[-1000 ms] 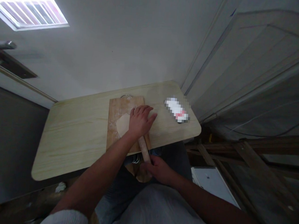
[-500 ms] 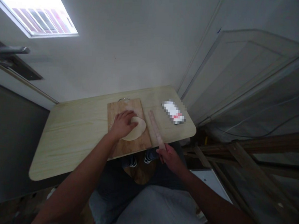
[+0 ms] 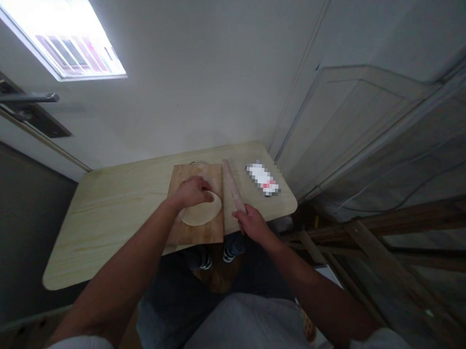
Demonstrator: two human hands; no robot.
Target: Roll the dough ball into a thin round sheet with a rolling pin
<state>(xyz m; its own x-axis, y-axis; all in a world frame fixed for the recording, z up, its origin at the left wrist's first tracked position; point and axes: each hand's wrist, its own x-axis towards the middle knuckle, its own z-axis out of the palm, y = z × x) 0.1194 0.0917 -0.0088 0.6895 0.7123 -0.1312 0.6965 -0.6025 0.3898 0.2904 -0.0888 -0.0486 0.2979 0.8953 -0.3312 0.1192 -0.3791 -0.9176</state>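
A flat, pale round of dough (image 3: 202, 214) lies on a wooden cutting board (image 3: 212, 236) near the table's front edge. My left hand (image 3: 194, 192) is over its far left part, fingers bent and closed at the dough's far edge; the fingertips are partly hidden. To the right of the board, my right hand (image 3: 252, 223) is wrapped round the near end of a light wooden rolling pin (image 3: 232, 186). The pin slants away from me along the board's right edge, its far end near the board's upper right corner, apart from the dough.
A phone with a blurred screen (image 3: 263, 179) lies on the right part of the pale wooden table (image 3: 114, 209). Behind the table rises a white door with a metal handle (image 3: 31, 98). Wooden beams (image 3: 371, 248) stand at the lower right.
My right hand has moved forward and left, bringing the rolling pin against the board's right side. My left hand's fingers have curled in more at the dough's far edge. The view has shifted slightly.
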